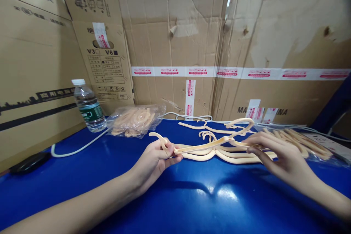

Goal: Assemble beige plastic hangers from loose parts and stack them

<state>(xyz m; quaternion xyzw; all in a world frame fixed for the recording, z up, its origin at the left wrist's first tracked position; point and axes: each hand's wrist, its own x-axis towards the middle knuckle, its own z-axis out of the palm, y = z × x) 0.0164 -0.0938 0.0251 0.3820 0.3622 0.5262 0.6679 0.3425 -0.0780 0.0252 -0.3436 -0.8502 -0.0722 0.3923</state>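
A beige plastic hanger point(204, 147) is held in front of me, its hollow underside partly showing and its large hook curving up to the right. My left hand point(153, 159) pinches one end of it. From the same fingers a small curved beige piece point(158, 138) sticks up; whether it is joined to the hanger I cannot tell. My right hand point(279, 151) grips the hanger's other arm, fingertips closed around it. Just behind lie several stacked beige hangers point(233, 160), partly covered by the held one. Farther back rests another hanger point(192, 127).
On the blue table point(175, 204), a clear bag of curved beige pieces point(134, 120) lies left of the hangers. A bag of long beige pieces point(309, 142) is at right. A water bottle point(89, 108), black object point(30, 162), white cable point(79, 150) and cardboard boxes point(170, 36) surround the area.
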